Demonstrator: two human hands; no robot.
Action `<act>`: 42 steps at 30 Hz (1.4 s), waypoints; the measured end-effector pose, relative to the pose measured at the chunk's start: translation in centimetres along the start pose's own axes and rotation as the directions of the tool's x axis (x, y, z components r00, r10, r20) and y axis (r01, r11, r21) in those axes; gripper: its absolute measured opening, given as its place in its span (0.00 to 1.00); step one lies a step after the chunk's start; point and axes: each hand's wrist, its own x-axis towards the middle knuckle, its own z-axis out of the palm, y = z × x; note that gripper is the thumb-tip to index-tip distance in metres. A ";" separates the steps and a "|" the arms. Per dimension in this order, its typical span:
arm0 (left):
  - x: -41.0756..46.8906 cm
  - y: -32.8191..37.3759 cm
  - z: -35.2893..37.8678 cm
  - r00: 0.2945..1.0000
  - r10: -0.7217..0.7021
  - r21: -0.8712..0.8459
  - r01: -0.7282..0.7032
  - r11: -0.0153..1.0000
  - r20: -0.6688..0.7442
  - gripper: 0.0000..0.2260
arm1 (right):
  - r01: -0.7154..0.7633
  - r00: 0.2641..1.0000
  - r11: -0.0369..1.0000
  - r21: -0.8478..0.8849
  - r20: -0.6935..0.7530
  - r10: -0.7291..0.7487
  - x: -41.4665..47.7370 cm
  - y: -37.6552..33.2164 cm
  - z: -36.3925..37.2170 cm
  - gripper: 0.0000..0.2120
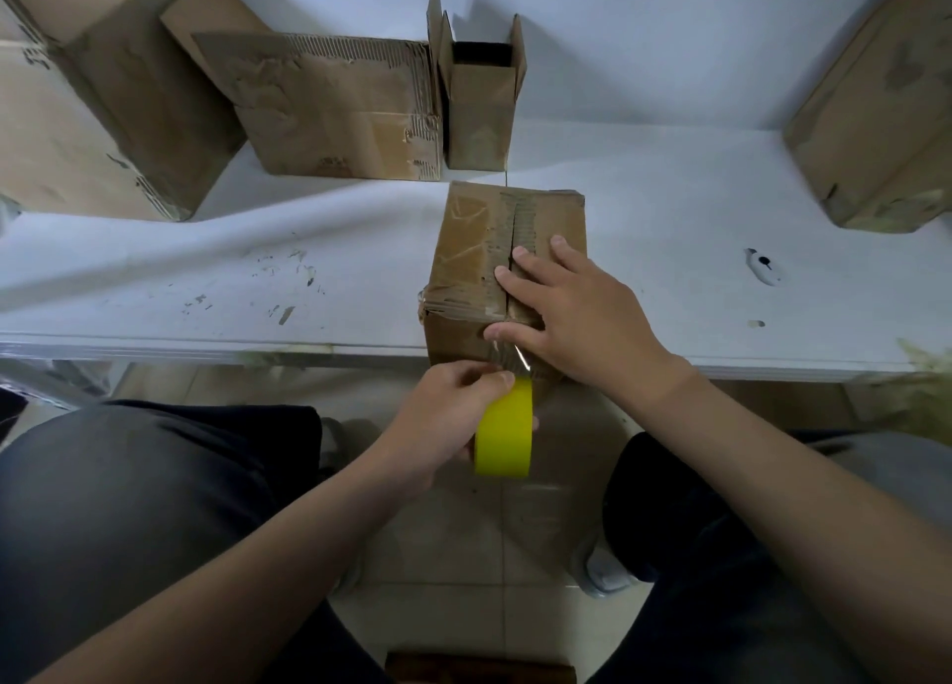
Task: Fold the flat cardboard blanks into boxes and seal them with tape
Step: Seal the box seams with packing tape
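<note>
Cardboard box (479, 261) sits at worktop (206, 281) front edge, right hand (566, 307) flat with fingers pressing its closed top flaps, left hand (448, 415) gripping yellow tape roll (504, 428) just below.

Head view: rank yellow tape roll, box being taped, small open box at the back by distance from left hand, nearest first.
1. Yellow tape roll: gripped in the left hand, below the table edge.
2. Box being taped: just ahead, at the table's near edge.
3. Small open box: upright at the table's back.
</note>
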 end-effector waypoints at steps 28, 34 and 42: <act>1.8 -1.9 0.4 0.996 0.054 0.084 -0.048 0.995 -0.075 0.10 | 0.020 0.984 0.995 0.099 -0.178 -0.002 1.1 0.8 2.8 0.37; 1.9 -1.6 -0.1 0.987 0.093 0.006 -0.093 0.996 -0.132 0.13 | 0.016 0.974 0.997 0.081 -0.226 0.003 1.2 0.4 3.4 0.36; 2.7 -1.2 0.0 0.976 0.113 0.154 -0.085 0.984 -0.184 0.13 | 0.005 0.973 0.993 0.118 -0.232 0.023 1.6 0.6 3.4 0.39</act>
